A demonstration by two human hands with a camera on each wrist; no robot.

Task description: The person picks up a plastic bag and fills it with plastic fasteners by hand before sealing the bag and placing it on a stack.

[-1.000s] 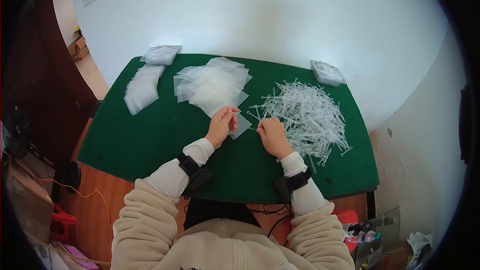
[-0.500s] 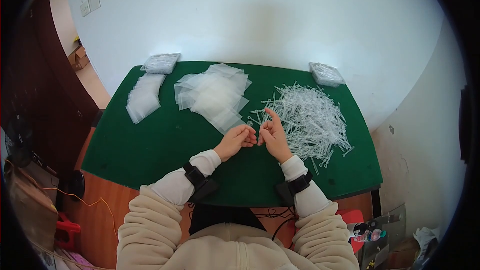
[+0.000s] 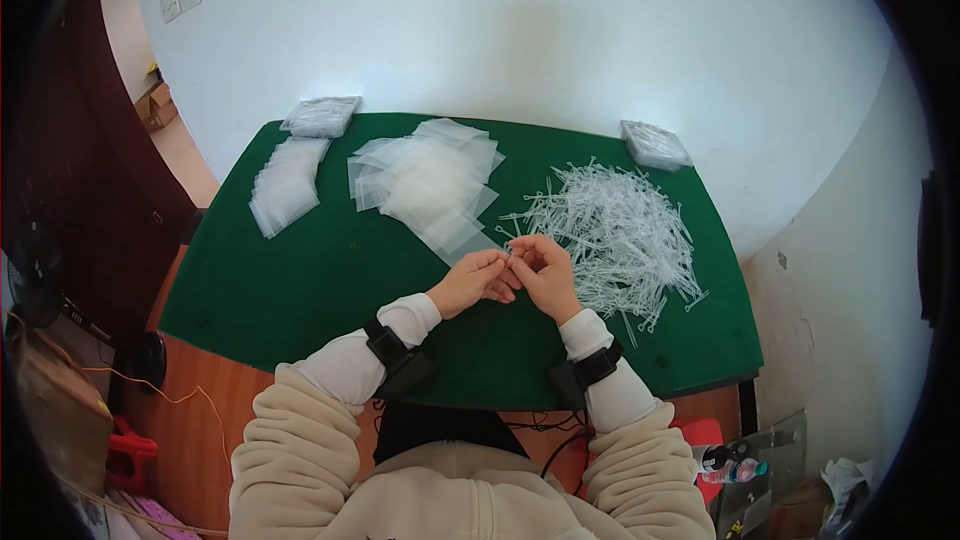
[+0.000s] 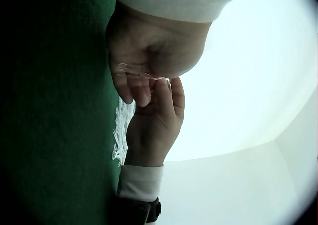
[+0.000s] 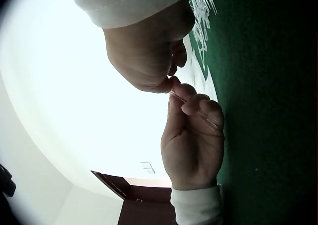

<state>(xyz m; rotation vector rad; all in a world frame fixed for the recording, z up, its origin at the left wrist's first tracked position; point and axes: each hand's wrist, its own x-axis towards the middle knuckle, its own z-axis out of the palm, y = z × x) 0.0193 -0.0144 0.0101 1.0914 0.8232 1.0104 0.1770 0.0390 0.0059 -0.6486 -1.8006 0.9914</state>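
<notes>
Close over the green table, my left hand (image 3: 474,282) grips a few thin clear plastic sticks (image 4: 131,70) that lie across its fingers. Thumb and index finger pinch them at one end, seen in the right wrist view. My right hand (image 3: 546,278) meets the left fingertips, its thumb and forefinger pinching the same end of the sticks. Just beyond the right hand lies a big loose pile of clear plastic sticks (image 3: 625,235), some with ringed ends. A spread heap of clear plastic bags (image 3: 425,180) reaches toward the left hand.
A fanned row of flat clear bags (image 3: 286,185) lies on the left of the green tabletop (image 3: 330,290). Filled clear packs stand at the back left (image 3: 320,117) and back right (image 3: 655,145), near the white wall (image 3: 450,30).
The left hand has moved right and toward the body, away from the bag heap, to meet the right hand. The right hand's raised forefinger has bent down to the left fingertips.
</notes>
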